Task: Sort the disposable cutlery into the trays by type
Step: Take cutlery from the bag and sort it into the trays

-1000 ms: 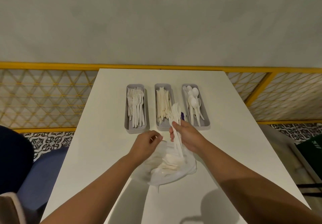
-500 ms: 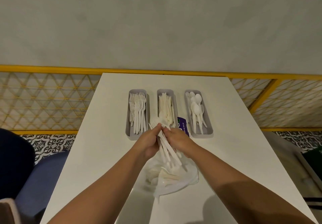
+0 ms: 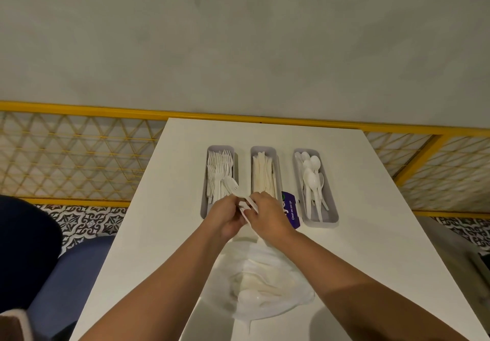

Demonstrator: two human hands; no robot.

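Observation:
Three grey trays stand side by side on the white table (image 3: 371, 234): the left tray (image 3: 204, 181) holds forks, the middle tray (image 3: 278, 176) holds knives, the right tray (image 3: 332, 208) holds spoons. My left hand (image 3: 225, 216) and my right hand (image 3: 267, 214) meet just in front of the left and middle trays. Together they hold a small bunch of white cutlery (image 3: 245, 202); a fork head (image 3: 230, 182) sticks out over the fork tray. A clear plastic bag (image 3: 265, 285) with more white cutlery lies near me.
A purple card (image 3: 291, 208) with white print lies between the middle and right trays. A yellow lattice railing (image 3: 79, 155) runs behind the table. A blue seat (image 3: 66, 274) is at my left, below the table edge.
Both hands lifted the bunch of cutlery out of the bag and carried it forward to the near ends of the trays. My left hand joined the right on the bunch.

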